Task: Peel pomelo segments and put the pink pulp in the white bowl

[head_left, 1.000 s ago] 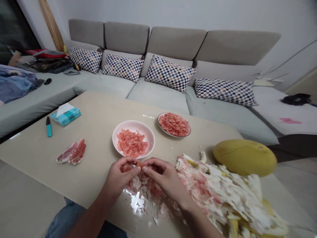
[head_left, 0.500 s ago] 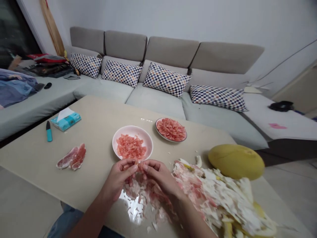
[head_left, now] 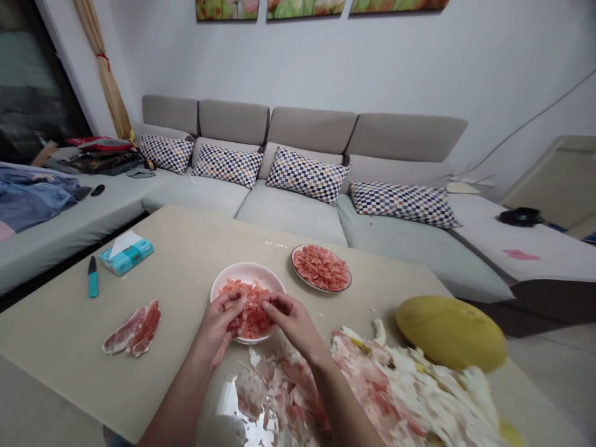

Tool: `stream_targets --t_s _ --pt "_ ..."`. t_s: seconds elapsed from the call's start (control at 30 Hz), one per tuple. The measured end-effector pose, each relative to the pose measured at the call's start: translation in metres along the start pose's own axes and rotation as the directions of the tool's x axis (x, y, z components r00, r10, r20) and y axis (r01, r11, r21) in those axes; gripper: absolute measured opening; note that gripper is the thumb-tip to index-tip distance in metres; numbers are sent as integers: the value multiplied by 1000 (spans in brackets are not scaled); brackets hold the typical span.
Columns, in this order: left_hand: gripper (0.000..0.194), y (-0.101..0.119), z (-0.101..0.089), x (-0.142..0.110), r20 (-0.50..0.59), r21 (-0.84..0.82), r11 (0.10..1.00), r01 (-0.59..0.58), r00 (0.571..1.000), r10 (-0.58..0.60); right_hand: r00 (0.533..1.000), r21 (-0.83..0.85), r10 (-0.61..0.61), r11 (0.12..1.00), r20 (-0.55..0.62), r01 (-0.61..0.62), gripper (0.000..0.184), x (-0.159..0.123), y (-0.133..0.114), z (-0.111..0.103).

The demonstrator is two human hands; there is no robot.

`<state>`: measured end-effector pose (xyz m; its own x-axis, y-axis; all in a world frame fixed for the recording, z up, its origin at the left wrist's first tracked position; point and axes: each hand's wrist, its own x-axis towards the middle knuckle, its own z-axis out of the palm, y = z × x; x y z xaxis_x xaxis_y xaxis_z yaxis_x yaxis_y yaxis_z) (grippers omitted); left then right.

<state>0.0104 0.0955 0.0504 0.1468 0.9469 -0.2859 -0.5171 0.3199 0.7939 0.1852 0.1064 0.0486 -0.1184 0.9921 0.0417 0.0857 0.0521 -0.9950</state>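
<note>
Above the near part of a white bowl [head_left: 275, 277], my left hand [head_left: 216, 329] is closed with a piece of pink pomelo flesh [head_left: 236, 324] at its fingers. Close beside it, my right hand [head_left: 294, 323] is pinched over the bowl's right side; what its fingertips hold blends with the fruit behind. Loose pomelo flesh [head_left: 254, 320] lies in the bowl, partly hidden by both hands. Thin peeled membranes [head_left: 279, 385] are scattered on the table under my forearms. Two unpeeled pomelo segments [head_left: 135, 332] lie to the left.
A dark-rimmed plate [head_left: 321, 268] heaped with pomelo flesh stands behind the bowl. At right are a pile of white peel [head_left: 419, 391] and a whole yellow pomelo [head_left: 451, 332]. A blue-handled knife [head_left: 93, 279] and tissue pack [head_left: 125, 253] lie left. A sofa [head_left: 293, 214] borders the table.
My view has tilted up, showing wall pictures. Both hands have moved forward from the bowl's near edge to over the bowl, and their fingertips have come slightly apart.
</note>
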Motion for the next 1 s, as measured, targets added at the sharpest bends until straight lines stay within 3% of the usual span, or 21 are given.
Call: stream_targets --t_s 0.1,0.27,0.4,0.57,0.67,0.8,1.0 --pt "49 -1 1 2 -7 20 1000 15 1000 -15 999 -63 -48 997 5 48 34 0 1 -2" --pt "49 -6 3 4 -72 134 989 -56 995 66 999 -10 -24 1000 -21 24 34 1 1 -4" --pt "48 -9 4 6 -64 287 943 -168 979 194 1000 45 13 999 -12 -13 35 1 -1 -2" --pt "37 -6 4 6 0 406 847 -342 927 375 998 -74 -61 995 4 61 29 -4 -7 2" --pt "25 -6 4 5 66 438 837 -329 940 335 996 -125 -72 989 46 77 27 -8 -10 4" --pt "24 -10 3 5 73 457 846 -274 960 272 995 -153 -81 984 57 89 28 -11 -11 6" --pt "34 -10 3 3 96 383 901 -204 979 181 995 35 49 998 93 -52 36 -8 -8 4"
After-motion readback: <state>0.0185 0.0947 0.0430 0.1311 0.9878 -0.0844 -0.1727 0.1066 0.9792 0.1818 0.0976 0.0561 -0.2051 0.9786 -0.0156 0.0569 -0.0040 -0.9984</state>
